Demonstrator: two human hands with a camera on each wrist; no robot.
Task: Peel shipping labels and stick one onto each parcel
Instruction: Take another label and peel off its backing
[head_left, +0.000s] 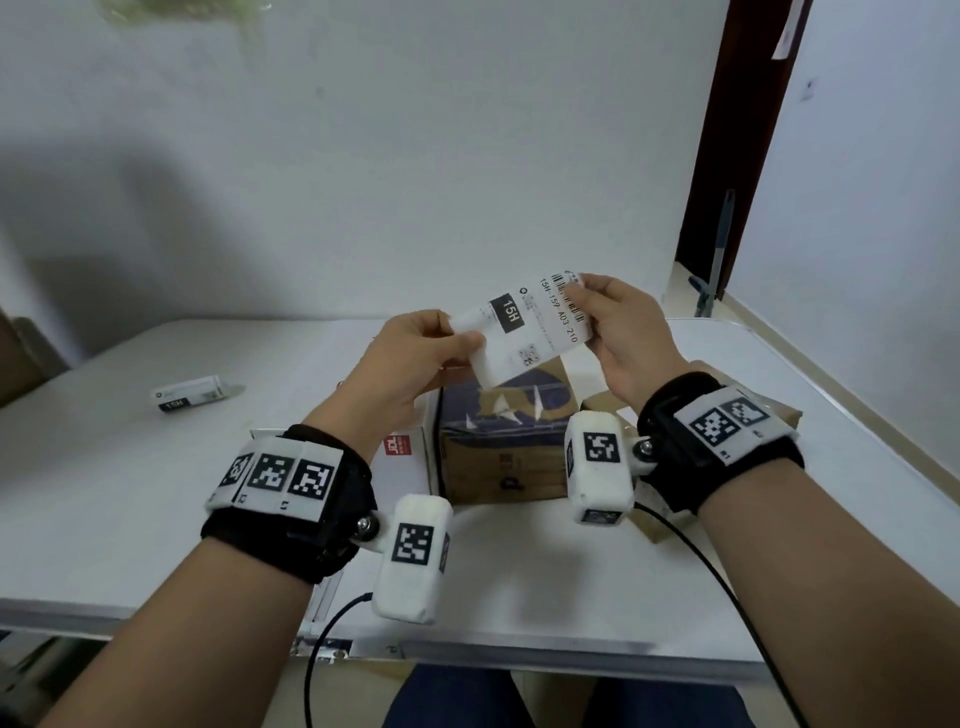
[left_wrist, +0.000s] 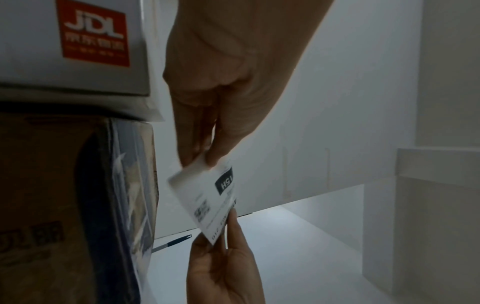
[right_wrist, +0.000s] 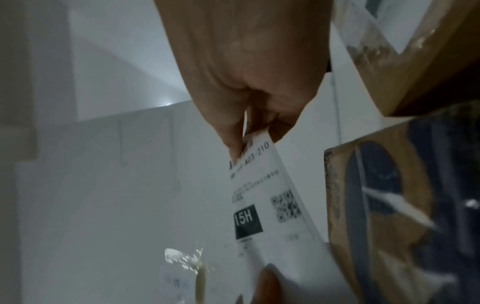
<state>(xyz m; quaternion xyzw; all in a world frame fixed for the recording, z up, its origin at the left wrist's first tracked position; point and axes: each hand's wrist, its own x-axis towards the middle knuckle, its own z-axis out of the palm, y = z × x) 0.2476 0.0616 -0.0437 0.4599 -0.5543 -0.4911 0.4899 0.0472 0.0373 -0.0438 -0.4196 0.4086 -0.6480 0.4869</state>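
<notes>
Two hands hold one white rectangular shipping label (head_left: 521, 326) in the air above the brown cardboard parcel with dark blue print (head_left: 506, 441). The left hand (head_left: 410, 358) pinches its blank end; the right hand (head_left: 626, 332) pinches its barcode end. More white labels (head_left: 189, 395) lie on the white surface (head_left: 130, 467), well left of that parcel.

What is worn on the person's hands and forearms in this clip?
Bare hands, no sleeves. The left wrist and right wrist each carry a black strap with white panels of square black-and-white markers. A white padded camera block, also marked, hangs from each, with a black cable trailing off.
</notes>
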